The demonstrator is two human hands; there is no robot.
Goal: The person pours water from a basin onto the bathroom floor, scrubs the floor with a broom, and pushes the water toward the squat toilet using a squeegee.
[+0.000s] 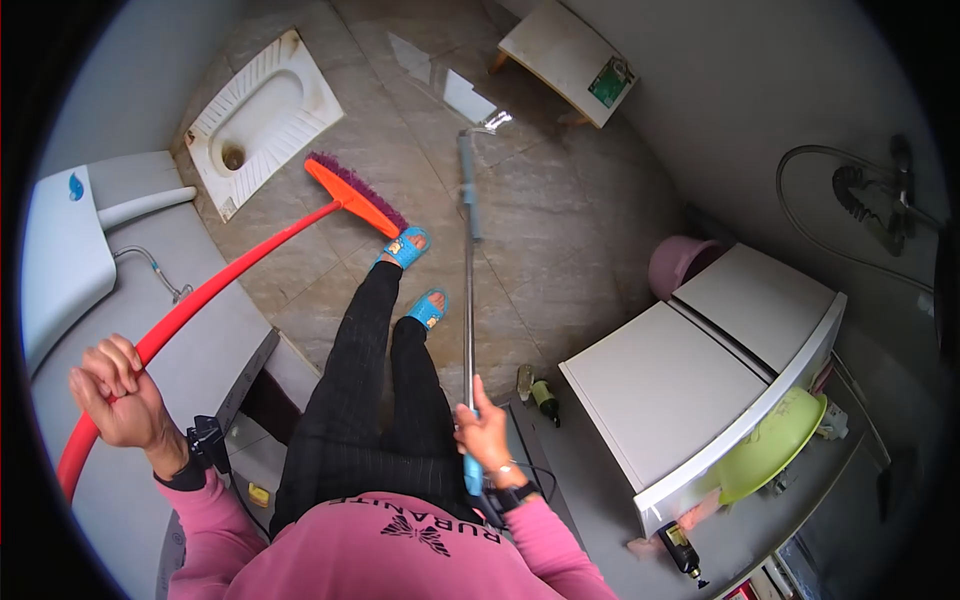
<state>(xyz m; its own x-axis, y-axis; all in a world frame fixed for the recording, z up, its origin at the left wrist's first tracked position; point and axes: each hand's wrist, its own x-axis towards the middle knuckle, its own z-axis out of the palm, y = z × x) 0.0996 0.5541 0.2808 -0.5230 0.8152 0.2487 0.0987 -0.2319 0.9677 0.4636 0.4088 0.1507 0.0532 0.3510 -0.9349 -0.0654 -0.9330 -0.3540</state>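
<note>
Grey floor tiles (545, 235) spread below; fingers of the left hand (122, 398) wrap the red broom (225, 277), those of the right hand (484, 438) a blue-handled metal pole (469, 310).

Red broom handle (205, 290) cut off, pink basin (672, 264) partly hidden

black lettering (405, 504) on pink top (345, 560), "banite" legible; first letters unclear

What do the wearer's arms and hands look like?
Long pink sleeves. Left hand: gloveless, black strap and boxy black device at the wrist. Right hand: gloveless, thin bracelet, black wristband; dark cable nearby.
</note>
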